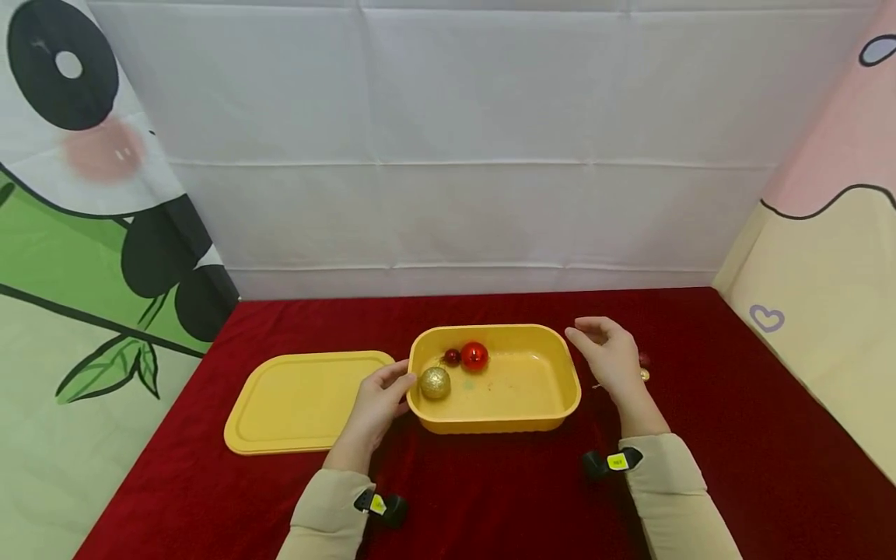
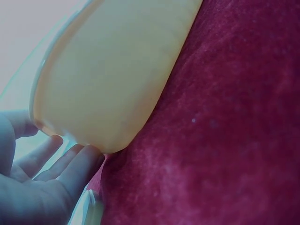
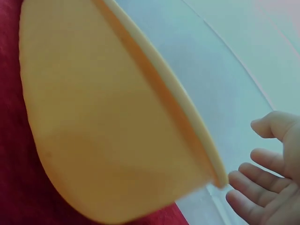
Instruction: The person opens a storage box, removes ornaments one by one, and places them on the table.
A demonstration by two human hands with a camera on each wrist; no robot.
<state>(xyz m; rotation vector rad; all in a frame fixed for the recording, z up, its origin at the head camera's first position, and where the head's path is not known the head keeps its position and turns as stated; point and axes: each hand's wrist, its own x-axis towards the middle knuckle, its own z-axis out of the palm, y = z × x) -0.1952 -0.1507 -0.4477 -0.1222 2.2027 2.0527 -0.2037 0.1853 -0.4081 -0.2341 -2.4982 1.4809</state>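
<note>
A yellow plastic container stands on the red cloth. Inside, toward its left end, lie a gold glitter ball, a shiny red ball and a smaller dark red ball. My left hand grips the container's left end, thumb at the rim and fingers against the outer wall, as the left wrist view also shows. Beside the right end is my right hand, its fingers loosely bent and holding nothing. The right wrist view shows these fingers close to the rim; whether they touch it I cannot tell.
A flat yellow lid lies left of the container, partly behind my left hand. Past my right hand, small gold and dark red baubles are partly hidden. A white fabric backdrop hangs behind the red-covered table.
</note>
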